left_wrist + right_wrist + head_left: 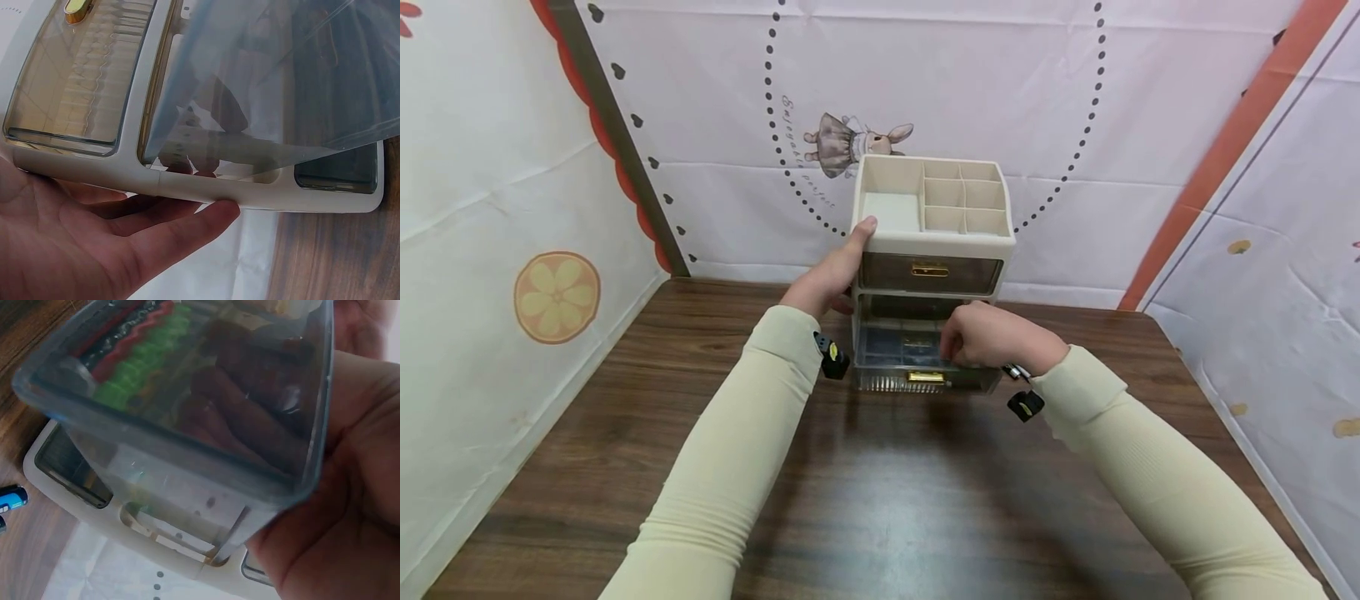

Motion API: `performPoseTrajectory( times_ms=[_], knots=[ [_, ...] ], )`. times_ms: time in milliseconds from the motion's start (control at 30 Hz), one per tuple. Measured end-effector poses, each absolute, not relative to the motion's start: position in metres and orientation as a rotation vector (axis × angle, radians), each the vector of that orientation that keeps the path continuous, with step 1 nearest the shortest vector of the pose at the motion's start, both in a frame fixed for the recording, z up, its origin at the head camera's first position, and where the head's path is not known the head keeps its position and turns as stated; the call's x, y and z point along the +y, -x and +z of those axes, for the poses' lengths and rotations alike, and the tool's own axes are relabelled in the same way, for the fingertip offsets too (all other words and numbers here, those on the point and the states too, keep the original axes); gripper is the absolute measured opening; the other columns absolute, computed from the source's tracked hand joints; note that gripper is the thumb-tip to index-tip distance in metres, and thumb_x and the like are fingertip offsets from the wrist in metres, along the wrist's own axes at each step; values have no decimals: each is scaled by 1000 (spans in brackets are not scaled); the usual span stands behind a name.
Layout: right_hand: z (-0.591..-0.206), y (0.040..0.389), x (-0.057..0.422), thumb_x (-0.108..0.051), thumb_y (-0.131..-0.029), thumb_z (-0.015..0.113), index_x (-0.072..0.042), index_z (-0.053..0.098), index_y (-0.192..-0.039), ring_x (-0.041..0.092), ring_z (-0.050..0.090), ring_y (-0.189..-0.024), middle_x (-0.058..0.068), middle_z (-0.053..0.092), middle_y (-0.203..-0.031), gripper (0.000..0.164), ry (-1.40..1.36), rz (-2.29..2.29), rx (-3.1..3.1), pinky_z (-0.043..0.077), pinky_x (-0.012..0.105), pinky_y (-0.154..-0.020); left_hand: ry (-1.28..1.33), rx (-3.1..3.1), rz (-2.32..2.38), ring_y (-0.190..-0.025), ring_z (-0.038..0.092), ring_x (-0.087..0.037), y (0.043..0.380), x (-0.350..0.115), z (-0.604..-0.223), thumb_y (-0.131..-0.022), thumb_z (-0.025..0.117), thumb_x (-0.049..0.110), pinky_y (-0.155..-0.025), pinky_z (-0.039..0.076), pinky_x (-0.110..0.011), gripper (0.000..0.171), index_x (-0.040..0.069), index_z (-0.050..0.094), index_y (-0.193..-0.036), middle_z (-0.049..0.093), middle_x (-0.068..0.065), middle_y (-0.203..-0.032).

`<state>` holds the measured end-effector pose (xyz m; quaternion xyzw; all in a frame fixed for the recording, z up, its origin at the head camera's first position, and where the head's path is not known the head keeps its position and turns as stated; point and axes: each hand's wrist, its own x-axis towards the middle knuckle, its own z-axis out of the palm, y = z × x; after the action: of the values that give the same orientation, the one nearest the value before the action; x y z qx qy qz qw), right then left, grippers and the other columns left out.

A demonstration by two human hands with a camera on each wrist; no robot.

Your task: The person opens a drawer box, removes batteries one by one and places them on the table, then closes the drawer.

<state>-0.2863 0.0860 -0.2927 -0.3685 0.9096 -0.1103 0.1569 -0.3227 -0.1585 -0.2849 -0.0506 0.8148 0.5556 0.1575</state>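
Observation:
A cream drawer organizer point(936, 245) stands upright at the back of the table. Its middle clear drawer point(880, 368) is pulled out; a closed drawer point(887, 273) with a gold handle is above. My left hand point(831, 275) rests against the organizer's left side, thumb on the top rim and fingers fairly straight along the wall point(169, 244). Fingers of my right hand point(992, 335) bend down into the drawer's right part, seen through its clear front. I cannot tell whether they hold anything. A ridged green, red and black bundle point(137, 356) lies inside, away from those fingers.
Open compartments point(964, 171) top the organizer. Small blue and black cylinders point(11, 501) lie on the wooden table point(880, 500) beside it. A printed cloth wall point(700, 100) rises close behind, with further cloth panels left and right.

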Motion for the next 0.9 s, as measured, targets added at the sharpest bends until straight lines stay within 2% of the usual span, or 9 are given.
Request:
performPoseTrajectory(
  times_ms=[167, 200, 300, 400, 433, 500, 633, 800, 900],
  knots=[
    [-295, 287, 82, 5, -83, 58, -16, 77, -89, 11, 63, -79, -1, 73, -92, 29, 1056, -240, 2591, 54, 31, -71, 160, 2337, 1587, -121, 50, -38, 322, -158, -285, -76, 20, 91, -87, 51, -53, 107, 15, 25, -151, 39, -17, -139],
    [-296, 287, 81, 6, -83, 56, -17, 76, -84, 10, 58, -72, -3, 70, -83, 30, 1048, -222, 2586, 51, 29, -66, 162, 2338, 1587, -120, 51, -37, 322, -158, -285, -76, 20, 91, -87, 52, -53, 107, 15, 26, -150, 39, -17, -138],
    [-298, 287, 77, 7, -83, 53, -20, 62, -64, 10, 37, -58, -8, 48, -61, 35, 1043, -165, 2579, 34, 27, -56, 162, 2343, 1586, -118, 52, -36, 322, -158, -285, -77, 20, 91, -86, 52, -53, 106, 15, 27, -150, 40, -17, -138],
    [-301, 288, 74, 10, -82, 50, -21, 39, -56, 13, 16, -57, -5, 20, -59, 42, 1050, -123, 2570, 18, 32, -55, 165, 2341, 1592, -117, 51, -36, 322, -158, -285, -77, 20, 91, -87, 51, -53, 106, 15, 25, -151, 39, -17, -139],
    [-301, 288, 73, 10, -82, 50, -21, 37, -56, 14, 15, -57, -5, 18, -59, 43, 1051, -108, 2572, 18, 32, -55, 166, 2341, 1595, -118, 51, -36, 321, -158, -285, -77, 21, 91, -87, 51, -53, 106, 15, 25, -151, 38, -16, -139],
    [-301, 288, 72, 10, -81, 50, -21, 36, -55, 14, 15, -57, -5, 18, -58, 43, 1049, -80, 2572, 17, 32, -55, 165, 2341, 1602, -120, 50, -37, 321, -158, -285, -77, 21, 90, -88, 51, -54, 106, 15, 25, -151, 38, -17, -140],
    [-300, 288, 70, 10, -81, 52, -19, 53, -56, 13, 25, -56, -6, 34, -55, 38, 1045, -56, 2586, 24, 30, -53, 165, 2338, 1611, -122, 50, -38, 321, -156, -285, -77, 22, 90, -89, 51, -55, 106, 14, 24, -152, 36, -18, -143],
    [-303, 289, 67, 9, -81, 53, -17, 55, -58, 13, 28, -57, -5, 38, -57, 35, 1048, -86, 2599, 27, 29, -54, 169, 2333, 1615, -122, 50, -39, 320, -156, -284, -78, 22, 90, -90, 50, -56, 106, 14, 23, -152, 36, -18, -143],
    [-305, 290, 66, 8, -82, 54, -15, 61, -64, 13, 33, -59, -5, 46, -61, 30, 1039, -105, 2617, 31, 28, -55, 169, 2329, 1618, -122, 49, -39, 320, -157, -284, -77, 22, 90, -90, 50, -57, 106, 14, 23, -152, 36, -18, -143]
  ],
)
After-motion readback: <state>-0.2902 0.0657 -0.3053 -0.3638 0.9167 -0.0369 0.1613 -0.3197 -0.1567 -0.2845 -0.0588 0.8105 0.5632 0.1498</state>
